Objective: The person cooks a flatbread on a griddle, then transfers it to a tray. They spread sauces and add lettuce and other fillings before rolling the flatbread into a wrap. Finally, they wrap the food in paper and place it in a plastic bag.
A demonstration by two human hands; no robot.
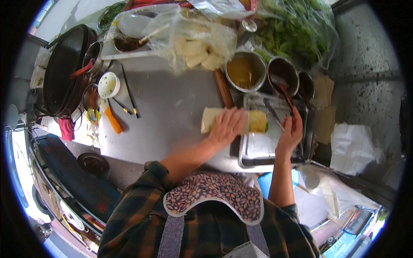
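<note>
My left hand (227,124) lies over a flatbread roll (258,121) in a pale paper sleeve (209,120), holding it at the left edge of a metal tray (258,158). Golden bread and a bit of green show at the roll's right end. My right hand (291,130) grips the handle of a reddish-brown spoon or brush (286,92). The tool's head dips into a metal pot of dark sauce (280,69). Below the paper sleeve's upper edge, a wooden rolling pin (222,87) is partly hidden.
A pot of yellowish liquid (245,72) and bagged lettuce (290,42) stand at the back right. Bagged dough pieces (201,53) lie at the back. Leftward are a round black griddle (64,67), a white bowl (109,84) and an orange-handled scraper (112,119). Paper bags (351,146) lie right.
</note>
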